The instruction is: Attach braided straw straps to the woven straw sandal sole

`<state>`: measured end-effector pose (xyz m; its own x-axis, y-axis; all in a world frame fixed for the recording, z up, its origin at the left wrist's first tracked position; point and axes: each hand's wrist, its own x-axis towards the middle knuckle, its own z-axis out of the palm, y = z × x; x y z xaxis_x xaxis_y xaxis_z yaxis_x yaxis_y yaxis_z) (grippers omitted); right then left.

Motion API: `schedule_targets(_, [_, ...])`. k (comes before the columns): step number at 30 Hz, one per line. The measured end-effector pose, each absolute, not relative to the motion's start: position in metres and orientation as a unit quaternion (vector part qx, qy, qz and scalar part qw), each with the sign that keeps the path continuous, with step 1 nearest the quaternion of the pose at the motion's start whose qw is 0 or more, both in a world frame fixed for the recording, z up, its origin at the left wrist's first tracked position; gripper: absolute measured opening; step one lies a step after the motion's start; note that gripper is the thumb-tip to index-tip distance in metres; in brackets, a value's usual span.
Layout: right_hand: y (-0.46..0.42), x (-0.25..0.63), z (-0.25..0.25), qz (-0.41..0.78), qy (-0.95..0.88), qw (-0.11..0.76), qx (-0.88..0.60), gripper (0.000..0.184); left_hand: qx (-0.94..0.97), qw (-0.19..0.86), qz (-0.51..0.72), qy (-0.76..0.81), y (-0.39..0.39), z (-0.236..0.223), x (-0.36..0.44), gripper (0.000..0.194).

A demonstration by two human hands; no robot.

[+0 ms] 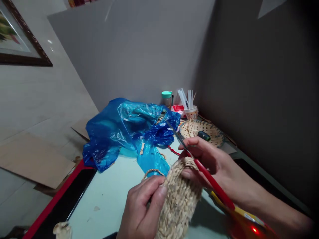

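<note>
A thick piece of plaited straw weaving (178, 202), with a curved upper edge, stands between my hands. My left hand (144, 205) pinches its left edge between thumb and fingers. A thin twisted straw cord (153, 171) loops out beside that grip. My right hand (211, 162) is closed around the top right of the weaving, its thumb against the straw. Across this hand lies a red-handled tool (213, 184) with a narrow pointed metal blade, tip pointing away to the upper left. Its exact kind is unclear, perhaps scissors seen edge-on.
A crumpled blue plastic bag (124, 122) lies on the pale table (99, 199). Behind are a jar with a turquoise lid (166, 94), a cup of white sticks (191, 113) and a flat woven basket (214, 131) holding a dark object. Something yellow and red blurs at lower right.
</note>
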<state>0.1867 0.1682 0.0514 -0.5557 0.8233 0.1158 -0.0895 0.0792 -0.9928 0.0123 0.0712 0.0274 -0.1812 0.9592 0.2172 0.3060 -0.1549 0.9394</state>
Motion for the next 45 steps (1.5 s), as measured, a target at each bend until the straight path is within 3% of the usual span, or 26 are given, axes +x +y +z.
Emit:
schedule_targets(3, [0.167, 0.188, 0.047, 0.603, -0.641, 0.368, -0.299, 0.047, 0.602, 0.183, 0.537, 0.562, 0.071, 0.025, 0.015, 0.018])
schedule_targets(6, [0.165, 0.19, 0.045, 0.591, -0.652, 0.361, -0.308, 0.044, 0.626, 0.097, 0.54, 0.554, 0.069, 0.023, 0.014, 0.019])
schedule_targets(15, [0.161, 0.194, 0.047, 0.555, -0.714, 0.302, -0.301, 0.029, 0.691, 0.018, 0.468, 0.551, 0.068, 0.028, 0.004, 0.019])
schedule_targets(28, [0.157, 0.189, 0.041, 0.618, -0.674, 0.259, -0.31, 0.033, 0.525, 0.302, 0.529, 0.594, 0.077, 0.041, -0.006, 0.017])
schedule_targets(32, [0.157, 0.188, 0.041, 0.628, -0.67, 0.262, -0.295, 0.036, 0.522, 0.337, 0.519, 0.587, 0.078, 0.041, -0.009, 0.02])
schedule_targets(36, [0.159, 0.188, 0.041, 0.634, -0.668, 0.258, -0.292, 0.037, 0.481, 0.363, 0.534, 0.592, 0.077, 0.042, -0.005, 0.008])
schedule_targets(42, [0.159, 0.188, 0.041, 0.633, -0.667, 0.254, -0.3, 0.035, 0.435, 0.348, 0.55, 0.622, 0.075, 0.045, 0.003, 0.009])
schedule_targets(45, [0.159, 0.188, 0.042, 0.628, -0.668, 0.249, -0.311, 0.037, 0.405, 0.398, 0.57, 0.594, 0.074, 0.042, 0.001, 0.009])
